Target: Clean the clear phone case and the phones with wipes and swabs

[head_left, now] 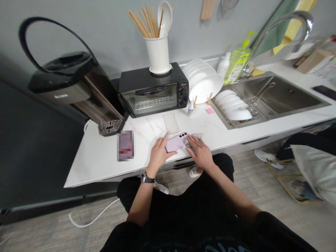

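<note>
A light purple smartphone [175, 142] lies tilted at the counter's front edge, its back with several dark camera lenses turned up. My left hand [159, 151] grips its left end, thumb along the near side and fingers on the far side. My right hand [201, 151] is at the camera end, its fingers pressing a thin, crumpled greyish cloth [198, 135] against the phone; part of the cloth is hidden under the hand. Just beyond the phone rests a clear phone case [171, 123]. A small white bottle [190, 109] and a pink square [209, 111] are farther back.
A blurred-out purple item [125, 145] lies to the left, before a black drinks machine [86, 87]. Behind stands a toaster oven [154, 94] with a utensil holder [158, 52] on top. Plates [203, 89] and a sink [291, 96] are right. Another person's shoe [269, 158] shows lower right.
</note>
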`<act>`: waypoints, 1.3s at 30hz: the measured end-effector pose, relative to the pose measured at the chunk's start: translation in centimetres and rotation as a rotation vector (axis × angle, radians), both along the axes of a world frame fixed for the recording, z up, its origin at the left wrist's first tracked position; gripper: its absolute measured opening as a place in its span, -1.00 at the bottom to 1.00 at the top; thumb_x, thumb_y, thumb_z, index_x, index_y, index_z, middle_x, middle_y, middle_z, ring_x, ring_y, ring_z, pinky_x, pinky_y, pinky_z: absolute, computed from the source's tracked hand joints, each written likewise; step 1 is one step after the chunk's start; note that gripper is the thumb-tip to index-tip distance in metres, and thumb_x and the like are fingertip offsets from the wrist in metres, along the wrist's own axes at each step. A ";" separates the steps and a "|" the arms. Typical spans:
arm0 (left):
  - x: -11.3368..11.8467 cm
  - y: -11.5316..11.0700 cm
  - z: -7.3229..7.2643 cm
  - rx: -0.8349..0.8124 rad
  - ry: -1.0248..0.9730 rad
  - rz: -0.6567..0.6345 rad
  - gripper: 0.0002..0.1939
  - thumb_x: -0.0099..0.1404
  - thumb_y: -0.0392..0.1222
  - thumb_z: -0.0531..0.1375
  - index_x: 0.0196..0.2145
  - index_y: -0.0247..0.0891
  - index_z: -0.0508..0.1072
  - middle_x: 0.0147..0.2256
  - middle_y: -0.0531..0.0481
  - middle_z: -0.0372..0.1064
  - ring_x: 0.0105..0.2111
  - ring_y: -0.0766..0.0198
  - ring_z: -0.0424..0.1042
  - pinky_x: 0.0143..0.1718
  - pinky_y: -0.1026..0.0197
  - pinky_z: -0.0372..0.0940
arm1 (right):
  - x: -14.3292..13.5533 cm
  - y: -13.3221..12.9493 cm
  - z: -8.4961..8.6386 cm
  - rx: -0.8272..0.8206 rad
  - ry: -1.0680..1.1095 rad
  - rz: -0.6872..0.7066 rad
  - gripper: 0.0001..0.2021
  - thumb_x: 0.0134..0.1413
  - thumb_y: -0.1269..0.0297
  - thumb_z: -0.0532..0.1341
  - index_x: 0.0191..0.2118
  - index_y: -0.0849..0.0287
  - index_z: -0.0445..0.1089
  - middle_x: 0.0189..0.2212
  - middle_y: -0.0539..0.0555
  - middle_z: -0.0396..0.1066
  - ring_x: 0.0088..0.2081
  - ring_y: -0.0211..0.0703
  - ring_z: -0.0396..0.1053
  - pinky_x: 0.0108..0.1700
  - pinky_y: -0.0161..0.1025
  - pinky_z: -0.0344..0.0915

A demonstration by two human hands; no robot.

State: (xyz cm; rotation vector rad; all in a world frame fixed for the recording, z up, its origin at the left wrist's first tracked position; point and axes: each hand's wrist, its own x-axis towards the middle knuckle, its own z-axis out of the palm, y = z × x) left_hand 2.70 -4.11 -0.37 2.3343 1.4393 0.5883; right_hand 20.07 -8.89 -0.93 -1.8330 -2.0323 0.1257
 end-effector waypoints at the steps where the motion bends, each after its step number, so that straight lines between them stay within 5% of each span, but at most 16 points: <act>1: 0.0 0.0 0.0 0.003 -0.004 -0.004 -0.23 -0.11 -0.05 0.14 0.01 -0.04 -0.21 -0.21 0.00 0.16 -0.16 0.13 0.10 -0.20 0.10 0.08 | 0.0 0.4 0.0 0.006 -0.001 -0.019 -0.59 -0.03 0.20 -0.12 0.00 0.09 -0.10 0.00 -0.04 -0.11 0.03 -0.18 -0.26 0.03 -0.07 -0.20; 6: -0.1 -0.1 -0.2 0.017 -0.002 -0.009 -0.30 -0.03 -0.18 0.10 0.01 -0.12 -0.19 -0.20 -0.03 0.15 -0.17 0.16 0.10 -0.16 0.12 0.05 | -3.5 1.7 0.1 0.050 0.004 0.063 -0.54 -0.05 0.15 -0.10 0.00 0.21 -0.08 0.00 0.04 -0.11 0.04 -0.17 -0.29 0.04 -0.10 -0.25; 11: -0.1 0.1 -0.7 -0.024 0.017 0.005 -0.33 -0.02 -0.30 0.05 0.02 -0.19 -0.20 -0.20 -0.05 0.14 -0.18 0.17 0.09 -0.17 0.14 0.03 | -6.6 0.2 0.1 0.054 0.039 0.216 -0.55 -0.06 0.14 -0.09 0.00 0.17 -0.06 -0.01 0.02 -0.07 0.03 -0.20 -0.21 0.04 -0.14 -0.20; 16: 0.0 0.0 -0.2 -0.037 0.012 -0.002 -0.33 -0.03 -0.21 0.07 0.01 -0.15 -0.17 -0.17 -0.04 0.11 -0.15 0.11 0.05 -0.17 0.11 0.01 | -3.8 -1.0 -0.1 0.048 0.052 0.193 -0.60 -0.04 0.16 -0.11 -0.02 0.07 -0.04 -0.04 -0.02 0.00 0.01 -0.22 -0.14 0.02 -0.13 -0.14; 21: 0.0 -0.2 0.2 -0.015 -0.007 -0.021 -0.26 -0.08 -0.08 0.12 0.02 -0.17 -0.17 -0.19 -0.06 0.12 -0.17 0.10 0.07 -0.15 0.12 0.00 | -0.5 0.4 -0.5 0.071 0.019 0.031 -0.60 -0.02 0.23 -0.13 -0.01 0.19 -0.04 -0.01 0.07 -0.07 0.03 -0.19 -0.21 0.03 -0.11 -0.18; 25: 0.0 -0.1 0.0 0.018 -0.008 -0.015 -0.31 -0.05 -0.10 0.10 0.01 -0.17 -0.13 -0.21 -0.06 0.14 -0.18 0.13 0.10 -0.18 0.12 0.03 | -1.9 1.9 -0.4 0.068 -0.007 0.009 -0.56 -0.03 0.18 -0.12 0.00 0.26 -0.08 0.00 0.11 -0.12 0.04 -0.16 -0.27 0.03 -0.08 -0.23; 32: 0.1 0.0 0.0 -0.016 0.042 -0.003 -0.40 0.00 -0.26 0.03 0.00 -0.08 -0.11 -0.24 -0.01 0.16 -0.20 0.20 0.11 -0.17 0.18 0.03 | -6.4 0.0 0.2 0.043 0.025 0.247 -0.55 -0.06 0.13 -0.10 -0.01 0.15 -0.05 -0.01 0.02 -0.06 0.03 -0.22 -0.20 0.04 -0.13 -0.20; 39: 0.1 0.0 0.3 -0.022 0.040 -0.002 -0.30 -0.07 -0.11 0.11 0.00 -0.09 -0.13 -0.19 -0.03 0.14 -0.16 0.11 0.08 -0.17 0.11 0.03 | -2.0 -0.5 -0.5 0.019 0.009 0.092 -0.60 0.00 0.17 -0.18 -0.01 0.11 -0.07 -0.01 -0.01 -0.07 0.03 -0.25 -0.24 0.05 -0.12 -0.24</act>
